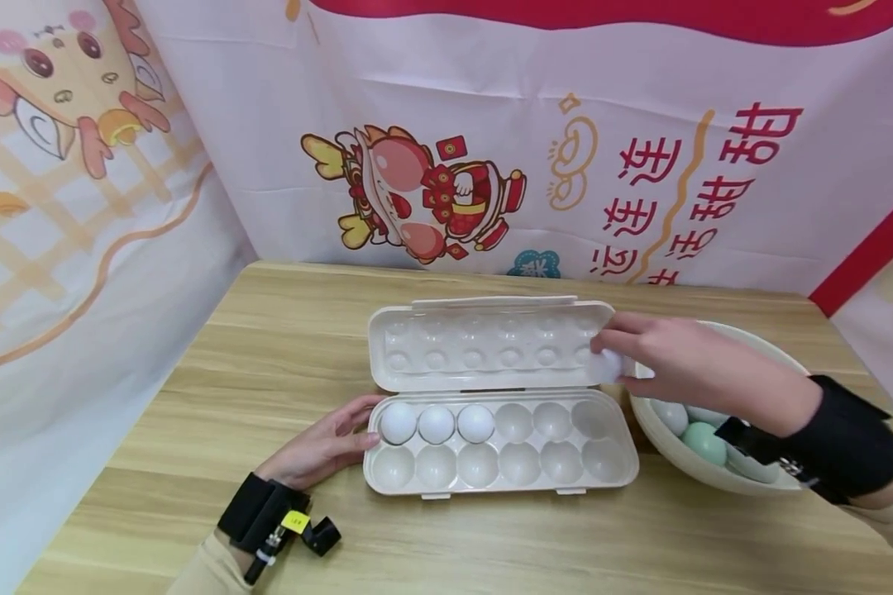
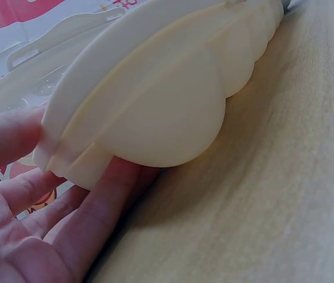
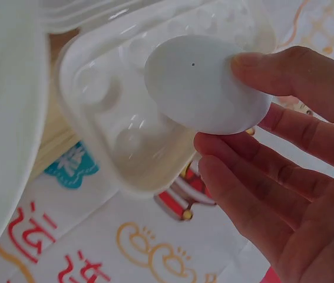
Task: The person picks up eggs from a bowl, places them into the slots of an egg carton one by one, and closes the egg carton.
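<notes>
A cream plastic egg carton lies with its lid folded back. Three white eggs fill the left cups of its back row; the other cups hold nothing. My left hand grips the carton's left end, thumb at the rim and fingers against the side and underside, as the left wrist view shows. Over the right end of the lid, my right hand pinches a white egg between thumb and fingertips. The egg has a small dark hole in its shell.
A cream bowl stands to the right of the carton, partly under my right forearm. It holds several eggs, among them a pale green egg. Behind the wooden table hangs a printed cloth.
</notes>
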A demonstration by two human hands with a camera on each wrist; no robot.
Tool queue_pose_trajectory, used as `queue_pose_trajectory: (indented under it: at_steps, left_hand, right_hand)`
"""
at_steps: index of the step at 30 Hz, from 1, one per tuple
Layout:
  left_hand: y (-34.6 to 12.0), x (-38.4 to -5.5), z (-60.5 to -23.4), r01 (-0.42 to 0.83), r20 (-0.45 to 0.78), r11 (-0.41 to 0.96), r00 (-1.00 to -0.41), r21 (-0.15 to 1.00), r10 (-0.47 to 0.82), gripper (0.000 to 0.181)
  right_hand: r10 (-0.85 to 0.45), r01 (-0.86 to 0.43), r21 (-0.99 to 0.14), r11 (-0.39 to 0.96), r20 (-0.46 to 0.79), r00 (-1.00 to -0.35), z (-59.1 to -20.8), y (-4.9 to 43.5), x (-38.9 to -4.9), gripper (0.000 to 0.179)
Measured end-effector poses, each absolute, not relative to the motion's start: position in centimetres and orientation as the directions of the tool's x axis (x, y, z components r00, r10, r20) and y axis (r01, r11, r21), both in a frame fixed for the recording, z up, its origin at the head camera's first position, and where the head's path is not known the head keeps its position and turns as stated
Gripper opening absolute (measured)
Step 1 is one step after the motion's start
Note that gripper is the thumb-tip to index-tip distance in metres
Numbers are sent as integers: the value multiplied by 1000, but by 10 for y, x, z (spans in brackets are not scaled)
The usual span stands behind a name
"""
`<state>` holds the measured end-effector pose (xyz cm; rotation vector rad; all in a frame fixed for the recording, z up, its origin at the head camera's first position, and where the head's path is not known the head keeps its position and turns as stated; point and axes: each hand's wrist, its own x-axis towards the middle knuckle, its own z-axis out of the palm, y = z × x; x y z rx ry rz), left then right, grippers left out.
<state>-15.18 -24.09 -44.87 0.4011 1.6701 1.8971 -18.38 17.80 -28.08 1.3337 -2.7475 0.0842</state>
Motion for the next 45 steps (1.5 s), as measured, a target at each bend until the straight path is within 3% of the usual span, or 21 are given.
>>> queue_pose_trajectory:
  at_steps: [11,27,34,45]
  left_hand:
    - [-227,-161,-449,-225,-140,-63,-776,972,614,54]
    - [-234,-155,-445,-230,-145,-70,-793,971,592,53]
    - [-239,-150,-447,-228,-147,-69,-804,971,576,53]
    - [-237,-150,-447,-228,-157,-58,-812,972,562,54]
  right_hand:
    - [-881,-890,-13,456,135,-453,-306,141,-192,31]
    - [-903,-902,25,431,6,-431,-339,107,-193,32]
    - [-904,-908,14,419,-84,-419,-345,95,-195,31]
    - [-895,-900,-27,435,-121,-429,-350,91,-197,31]
